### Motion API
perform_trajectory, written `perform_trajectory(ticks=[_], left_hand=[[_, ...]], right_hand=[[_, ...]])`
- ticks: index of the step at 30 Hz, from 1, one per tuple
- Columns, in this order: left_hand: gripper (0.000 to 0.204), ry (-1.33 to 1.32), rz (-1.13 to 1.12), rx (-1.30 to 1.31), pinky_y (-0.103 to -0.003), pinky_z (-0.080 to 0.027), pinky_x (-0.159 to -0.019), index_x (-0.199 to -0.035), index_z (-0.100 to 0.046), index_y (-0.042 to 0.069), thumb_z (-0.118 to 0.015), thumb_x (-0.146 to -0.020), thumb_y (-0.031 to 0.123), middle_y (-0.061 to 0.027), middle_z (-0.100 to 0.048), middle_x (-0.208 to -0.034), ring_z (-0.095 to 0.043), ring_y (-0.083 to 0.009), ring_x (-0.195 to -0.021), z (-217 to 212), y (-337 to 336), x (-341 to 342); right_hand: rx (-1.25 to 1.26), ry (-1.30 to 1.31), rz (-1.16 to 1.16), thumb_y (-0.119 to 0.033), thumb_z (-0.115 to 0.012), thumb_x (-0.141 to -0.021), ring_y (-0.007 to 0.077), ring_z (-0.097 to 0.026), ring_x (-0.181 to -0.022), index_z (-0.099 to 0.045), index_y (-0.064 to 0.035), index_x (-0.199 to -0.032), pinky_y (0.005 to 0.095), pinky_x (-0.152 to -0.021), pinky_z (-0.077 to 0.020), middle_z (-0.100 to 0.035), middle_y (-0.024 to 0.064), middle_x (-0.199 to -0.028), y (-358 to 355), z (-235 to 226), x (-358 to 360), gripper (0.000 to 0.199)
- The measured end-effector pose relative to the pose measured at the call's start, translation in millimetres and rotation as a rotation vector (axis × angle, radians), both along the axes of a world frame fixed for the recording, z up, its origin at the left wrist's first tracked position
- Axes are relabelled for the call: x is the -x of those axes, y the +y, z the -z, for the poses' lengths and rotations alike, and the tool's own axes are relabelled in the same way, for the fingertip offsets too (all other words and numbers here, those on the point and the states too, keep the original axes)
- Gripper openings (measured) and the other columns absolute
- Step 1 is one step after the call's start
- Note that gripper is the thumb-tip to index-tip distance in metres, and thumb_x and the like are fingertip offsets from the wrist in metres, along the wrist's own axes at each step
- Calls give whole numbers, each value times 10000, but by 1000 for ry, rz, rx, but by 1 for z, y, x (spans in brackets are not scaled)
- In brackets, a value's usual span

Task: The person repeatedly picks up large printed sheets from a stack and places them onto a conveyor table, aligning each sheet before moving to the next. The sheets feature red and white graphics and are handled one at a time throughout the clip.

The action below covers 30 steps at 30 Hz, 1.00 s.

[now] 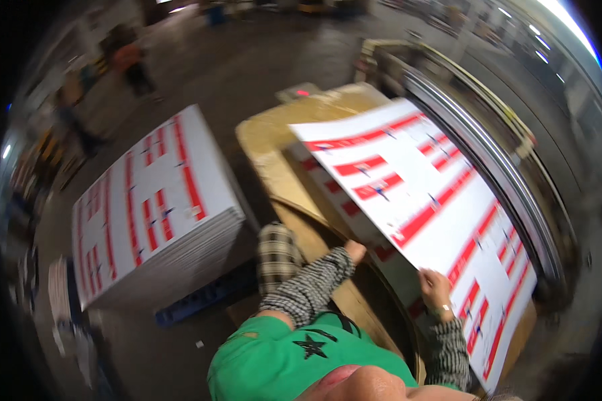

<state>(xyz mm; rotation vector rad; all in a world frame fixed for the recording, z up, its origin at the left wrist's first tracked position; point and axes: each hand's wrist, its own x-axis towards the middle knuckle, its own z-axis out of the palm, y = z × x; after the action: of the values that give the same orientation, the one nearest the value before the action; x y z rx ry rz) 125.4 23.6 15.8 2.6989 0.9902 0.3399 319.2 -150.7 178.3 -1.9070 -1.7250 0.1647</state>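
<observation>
In the head view, the person looks down past a green shirt (274, 357) with a black star and checked sleeves toward a large white sheet (421, 207) printed with red bars. The sheet is lifted and tilted, its near edge raised above a lower stack of like sheets (354, 220) that lies on a brown wooden table (274, 154). The right hand (436, 289) grips the near edge of the lifted sheet, with the fingers curled over the top of it and pressed close together, the thumb hidden beneath. The left hand (355, 251) reaches under the same edge further along; only the knuckles and part of the thumb show, so I cannot tell how its fingers are set, though it touches the underside of the sheet. Beyond the sheet, on the right, runs a long machine (502, 154) with a shiny metal roller along its side. To the left, well apart from the table, stands a tall pile of printed sheets (154, 200) on a blue pallet (201, 297) on the grey floor (247, 73). Blurred people (130, 63) stand far off at the upper left.
</observation>
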Motion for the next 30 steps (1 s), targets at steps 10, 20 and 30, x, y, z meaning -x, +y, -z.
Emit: perform_trajectory(ticks=[10,20,30], left_hand=[[314,-917,-426,1636,-332,-511,-634,-1184,-443,35,-479,-891,139,-112,-579,-1041,-610,-219,-825,-22,0,-19],[294,-1016,-350,1690,-316,-536,-653,-1126,-474,13,-510,-839,68,-89,-589,-976,-613,-195,-816,-44,-6,-16],[78,-1035,-521,1639,-324,-475,-576,-771,-531,-65,-478,-760,-8,-126,-568,-800,-577,-186,-687,5,7,-11]], right_hand=[[315,69,86,-230,-590,-775,338,-577,-649,-592,-96,-788,412,-585,-451,-590,151,-719,14,57,-34,134],[178,-246,59,-309,-688,-675,398,-431,-1089,-536,-20,-1083,403,-932,-371,-502,237,-1129,20,69,16,522],[448,163,11,-137,-560,-733,311,-619,-847,-602,-2,-971,313,-749,-495,-621,172,-1003,26,-21,-19,277]])
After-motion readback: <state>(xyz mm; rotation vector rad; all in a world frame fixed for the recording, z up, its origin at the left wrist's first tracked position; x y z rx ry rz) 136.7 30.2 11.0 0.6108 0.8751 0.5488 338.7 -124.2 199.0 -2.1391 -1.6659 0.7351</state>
